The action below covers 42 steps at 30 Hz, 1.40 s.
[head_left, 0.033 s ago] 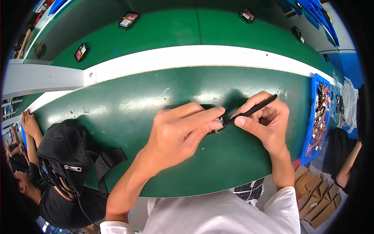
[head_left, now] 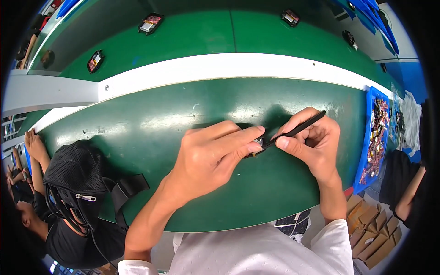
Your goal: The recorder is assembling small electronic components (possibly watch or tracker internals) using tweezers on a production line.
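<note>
My left hand (head_left: 213, 158) pinches a small black-cased electronic device (head_left: 256, 154) at the middle of the green worktable (head_left: 220, 206). Most of the device is covered by my fingers; a shiny bit shows between thumb and forefinger. In my right hand (head_left: 316, 144) is a pair of black tweezers (head_left: 308, 122), held slanting like a pen. Their tips point down to the left and meet the device beside my left thumb. My fingers hide what exactly the tips touch.
Beyond a white rail (head_left: 220, 68), several open black devices lie on a green belt. At right stands a blue tray (head_left: 362, 172) of small parts, above cardboard boxes (head_left: 373, 231). A black mesh bag (head_left: 75, 169) with a strap sits at left. Other people are on both sides.
</note>
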{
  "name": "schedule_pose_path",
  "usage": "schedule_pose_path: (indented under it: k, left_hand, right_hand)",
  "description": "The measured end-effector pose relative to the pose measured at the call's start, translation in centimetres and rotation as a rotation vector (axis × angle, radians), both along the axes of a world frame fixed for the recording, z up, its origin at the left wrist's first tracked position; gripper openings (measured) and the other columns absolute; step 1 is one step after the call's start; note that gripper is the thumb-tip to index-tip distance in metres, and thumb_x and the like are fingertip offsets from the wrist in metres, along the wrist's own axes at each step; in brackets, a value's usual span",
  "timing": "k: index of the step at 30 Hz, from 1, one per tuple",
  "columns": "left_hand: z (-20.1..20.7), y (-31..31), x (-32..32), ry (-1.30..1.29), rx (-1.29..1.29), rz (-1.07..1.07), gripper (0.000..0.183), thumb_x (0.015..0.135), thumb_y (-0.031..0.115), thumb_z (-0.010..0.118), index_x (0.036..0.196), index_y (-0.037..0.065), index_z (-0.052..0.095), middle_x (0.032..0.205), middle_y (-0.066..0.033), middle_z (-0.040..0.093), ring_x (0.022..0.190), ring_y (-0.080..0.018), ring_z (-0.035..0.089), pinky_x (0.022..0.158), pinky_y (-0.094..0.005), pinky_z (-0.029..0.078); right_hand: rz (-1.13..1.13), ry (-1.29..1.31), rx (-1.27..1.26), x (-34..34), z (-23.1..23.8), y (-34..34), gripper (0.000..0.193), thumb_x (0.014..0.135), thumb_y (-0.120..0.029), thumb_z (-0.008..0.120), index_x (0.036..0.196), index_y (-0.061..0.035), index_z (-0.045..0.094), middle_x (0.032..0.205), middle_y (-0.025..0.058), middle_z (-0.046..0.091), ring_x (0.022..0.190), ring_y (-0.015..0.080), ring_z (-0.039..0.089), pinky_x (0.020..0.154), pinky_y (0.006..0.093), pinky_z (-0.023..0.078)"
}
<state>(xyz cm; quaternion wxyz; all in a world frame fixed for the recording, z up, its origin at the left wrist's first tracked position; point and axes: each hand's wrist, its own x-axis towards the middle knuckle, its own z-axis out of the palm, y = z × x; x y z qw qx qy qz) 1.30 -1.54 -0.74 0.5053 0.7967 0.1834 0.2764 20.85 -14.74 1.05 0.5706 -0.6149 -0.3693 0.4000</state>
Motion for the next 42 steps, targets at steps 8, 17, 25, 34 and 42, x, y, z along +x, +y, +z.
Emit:
schedule_pose_path:
  k: [8, 17, 25, 34, 42]
  left_hand:
    - [0.0, 0.0, 0.1, 0.003, 0.032, 0.016, 0.027, 0.086, 0.001, 0.078, 0.113, 0.003, 0.079, 0.073, -0.0084, 0.068, 0.061, -0.0148, 0.067, 0.052, -0.0278, 0.048]
    - [0.1, 0.0, 0.1, 0.041, 0.041, 0.022, 0.021, 0.091, 0.004, 0.076, 0.111, 0.002, 0.079, 0.070, -0.0074, 0.065, 0.055, -0.0140, 0.057, 0.049, -0.0287, 0.042]
    - [0.2, 0.3, 0.1, 0.035, -0.074, -0.003, 0.009, 0.093, -0.002, 0.071, 0.100, -0.002, 0.074, 0.077, -0.0133, 0.069, 0.061, -0.0252, 0.064, 0.053, -0.0351, 0.048]
    - [0.0, 0.1, 0.0, 0.024, 0.021, -0.023, 0.007, 0.091, -0.003, 0.071, 0.096, -0.001, 0.075, 0.075, -0.0119, 0.068, 0.058, -0.0228, 0.062, 0.051, -0.0342, 0.047]
    - [0.3, 0.1, 0.0, 0.016, -0.061, 0.024, 0.006, 0.092, -0.004, 0.071, 0.096, -0.002, 0.075, 0.075, -0.0111, 0.068, 0.057, -0.0205, 0.061, 0.050, -0.0326, 0.046]
  right_hand:
    - [0.052, -0.035, -0.095, 0.3, 0.2, 0.0, 0.017, 0.084, 0.004, 0.084, 0.096, 0.0019, 0.072, 0.056, -0.0087, 0.050, 0.048, -0.0034, 0.034, 0.047, 0.0203, 0.020]
    - [0.061, 0.061, -0.050, 0.2, 0.1, -0.1, 0.017, 0.084, 0.006, 0.083, 0.097, 0.0039, 0.072, 0.059, -0.0049, 0.059, 0.049, -0.0041, 0.036, 0.046, 0.0199, 0.021]
    - [0.112, 0.160, 0.112, -0.1, -0.8, -0.1, 0.017, 0.085, 0.010, 0.080, 0.097, 0.0050, 0.070, 0.088, 0.0153, 0.079, 0.053, -0.0038, 0.046, 0.045, 0.0169, 0.032]
    - [0.119, 0.115, 0.155, -0.2, -0.9, 0.0, 0.018, 0.086, 0.012, 0.078, 0.100, 0.0060, 0.069, 0.080, 0.0117, 0.075, 0.058, 0.0000, 0.057, 0.047, 0.0180, 0.041]
    - [0.022, 0.104, 0.176, 0.0, -0.5, 0.0, 0.021, 0.086, 0.013, 0.077, 0.102, 0.0061, 0.066, 0.069, 0.0023, 0.063, 0.069, 0.0085, 0.069, 0.062, 0.0250, 0.055]
